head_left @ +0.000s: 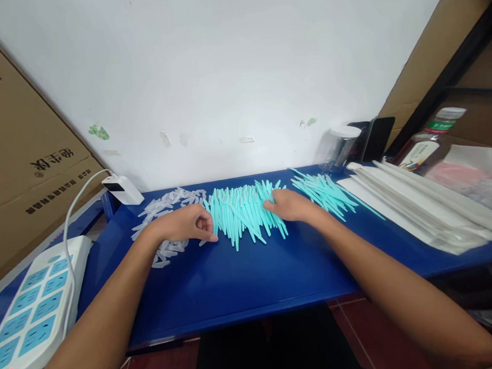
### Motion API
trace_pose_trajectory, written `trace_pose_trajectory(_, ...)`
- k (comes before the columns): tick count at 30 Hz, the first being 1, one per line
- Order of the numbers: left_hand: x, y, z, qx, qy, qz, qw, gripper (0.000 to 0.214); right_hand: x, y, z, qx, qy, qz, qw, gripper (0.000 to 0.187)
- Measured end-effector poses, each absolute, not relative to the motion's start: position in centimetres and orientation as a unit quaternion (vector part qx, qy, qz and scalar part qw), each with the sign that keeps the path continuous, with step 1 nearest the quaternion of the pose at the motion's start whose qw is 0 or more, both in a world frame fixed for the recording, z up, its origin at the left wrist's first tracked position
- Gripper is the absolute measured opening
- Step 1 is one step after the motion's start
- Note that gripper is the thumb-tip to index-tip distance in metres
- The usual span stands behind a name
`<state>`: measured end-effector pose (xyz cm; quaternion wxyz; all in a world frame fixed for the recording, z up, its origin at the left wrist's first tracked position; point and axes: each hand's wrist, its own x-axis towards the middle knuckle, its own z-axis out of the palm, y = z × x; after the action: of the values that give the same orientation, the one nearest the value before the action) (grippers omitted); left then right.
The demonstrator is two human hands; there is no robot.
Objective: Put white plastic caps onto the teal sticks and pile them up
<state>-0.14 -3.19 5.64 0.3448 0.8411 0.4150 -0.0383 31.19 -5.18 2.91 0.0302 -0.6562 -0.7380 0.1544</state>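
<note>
Slim turquoise plastic sticks (237, 215) with tapered ends lie side by side in a wide pile at the middle of the blue table. My left hand (188, 224) is at the pile's left end, fingers curled inward; whatever they may hold is hidden. Beside and partly behind that hand lie many small translucent plastic pieces (165, 205), like caps or sleeves. On the pile's right end, my right hand (290, 204) is closed with thumb and fingers round some of the turquoise sticks. Another loose heap of turquoise sticks (326, 194) spreads to its right.
A white power strip (43, 302) and a small white device (123, 190) with a cable stand at left. White flat packets (418, 204), a lidded clear jar (340, 148) and a bottle (425, 141) are at right. A white wall (233, 87) rises behind the table (242, 290).
</note>
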Motion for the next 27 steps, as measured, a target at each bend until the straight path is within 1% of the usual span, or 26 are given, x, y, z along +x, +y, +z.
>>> trace_pose_trajectory(3,-0.5,-3.0,5.9,0.843,0.414,0.011,0.343,0.031,31.8,-4.7,2.8,-0.656,-0.739,0.139,0.064,0.034)
trace_pose_trajectory(5,-0.7,-2.8,6.1,0.839,0.417,0.052,0.346,0.03,32.1,-4.7,3.2,-0.647,-0.742,0.141,0.11,0.032)
trace_pose_trajectory(9,-1.1,-2.3,5.9,0.817,0.427,0.125,0.367,0.031,32.4,-4.9,4.4,-0.582,-0.757,0.227,0.194,0.035)
trace_pose_trajectory(12,-1.4,-1.8,5.6,0.807,0.444,0.167,0.351,0.034,32.5,-5.2,5.3,-0.535,-0.764,0.264,0.244,0.035)
trace_pose_trajectory(16,-2.0,-1.2,5.0,0.787,0.485,0.218,0.313,0.038,32.4,-5.4,5.5,-0.506,-0.763,0.304,0.265,0.034)
trace_pose_trajectory(18,-2.0,-1.0,4.7,0.773,0.497,0.24,0.313,0.04,32.3,-5.4,5.3,-0.485,-0.752,0.349,0.277,0.031)
trace_pose_trajectory(21,-1.4,-1.0,4.2,0.762,0.497,0.265,0.32,0.04,32.0,-5.4,4.9,-0.451,-0.722,0.418,0.317,0.023)
trace_pose_trajectory(25,0.4,-1.2,3.3,0.767,0.495,0.298,0.28,0.039,31.4,-5.3,4.3,-0.429,-0.693,0.462,0.351,0.02)
trace_pose_trajectory(27,1.4,-1.4,2.9,0.758,0.504,0.31,0.276,0.04,31.1,-5.3,4.1,-0.433,-0.674,0.479,0.36,0.02)
